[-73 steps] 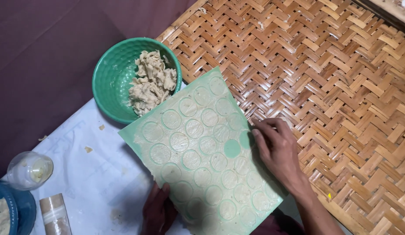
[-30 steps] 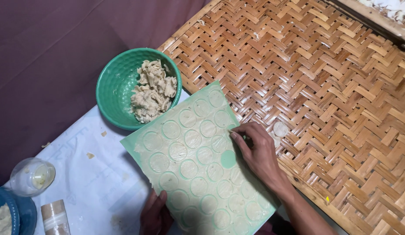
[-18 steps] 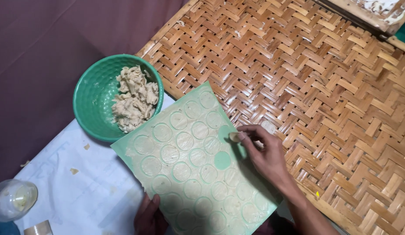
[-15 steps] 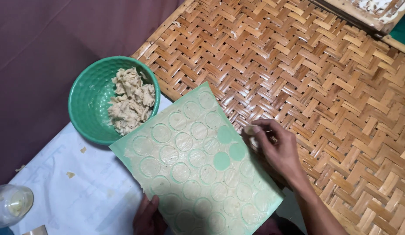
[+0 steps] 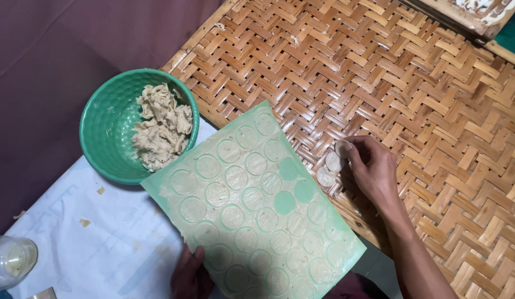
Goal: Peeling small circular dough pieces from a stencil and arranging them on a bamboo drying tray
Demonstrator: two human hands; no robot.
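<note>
A thin green board (image 5: 252,205) covered with cut dough rounds is gripped at its near edge by the left hand (image 5: 190,274), fingers curled under. A pale round dough disc (image 5: 342,148) is pinched in the right hand (image 5: 371,171) over the woven bamboo tray (image 5: 434,94), beside two laid discs (image 5: 329,169) near its left edge.

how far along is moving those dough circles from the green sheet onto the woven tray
Just started. Two dough rounds lie on the woven tray, and three bare green spots show on the green sheet. The right hand is placing a third round; the left hand holds the sheet. Most cut circles remain.
</note>
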